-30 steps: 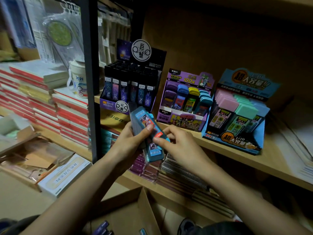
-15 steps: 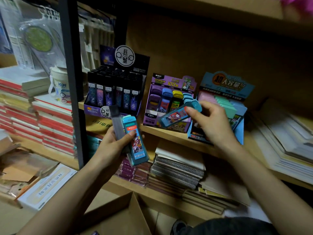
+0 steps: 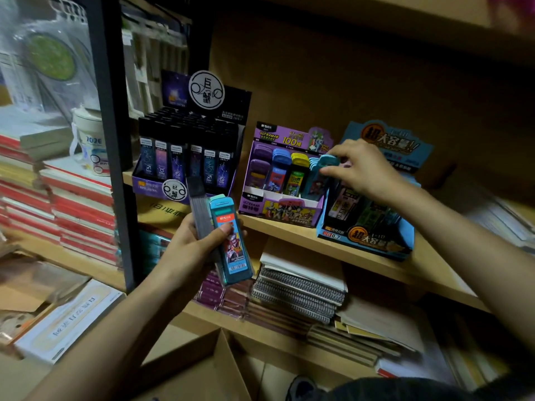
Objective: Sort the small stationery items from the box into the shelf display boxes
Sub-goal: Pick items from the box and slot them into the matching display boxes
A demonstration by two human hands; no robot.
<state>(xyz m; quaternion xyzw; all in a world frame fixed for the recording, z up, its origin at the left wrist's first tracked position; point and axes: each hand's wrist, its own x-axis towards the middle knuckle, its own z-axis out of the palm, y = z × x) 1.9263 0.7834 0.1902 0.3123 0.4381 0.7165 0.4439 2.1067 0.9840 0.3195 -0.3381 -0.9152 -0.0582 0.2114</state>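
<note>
- Holding a teal lead case [image 3: 326, 169] by its rounded cap, the right hand [image 3: 363, 169] is setting it at the right end of the purple display box [image 3: 282, 204]; the fingers [image 3: 335, 153] of this grip are pinched together on the cap.
- Standing at about 1 o'clock from the left hand, that purple box is showing purple, blue, yellow and teal cases upright in rows, and the held case is leaning among the teal ones.
- Gripping two items, the left hand [image 3: 194, 244] is keeping a second teal case [image 3: 231, 241] under its thumb, with a grey case [image 3: 199, 204] just behind it; the grip is clamped on both, and they are tilting slightly to the left.
- Sitting at 10 o'clock from the purple box, a black display box [image 3: 188, 157] is carrying dark upright cases with constellation labels.
- Sitting at 3 o'clock from the purple box and touching it, a blue display box [image 3: 373, 238] is partly hidden behind the right wrist.
- Carrying all three boxes, the wooden shelf [image 3: 304, 235] is running across the middle of the view.
- Lying on the shelf below, at 6 o'clock from the purple box, spiral notebooks [image 3: 298, 290] are stacked flat.
- Showing at 6 o'clock from the left hand, the open flap of a cardboard box [image 3: 208, 369] is reaching the bottom edge; its contents are out of view.
- Piling up at 9 o'clock, red-edged books [image 3: 81, 209] are filling the neighbouring shelf.
</note>
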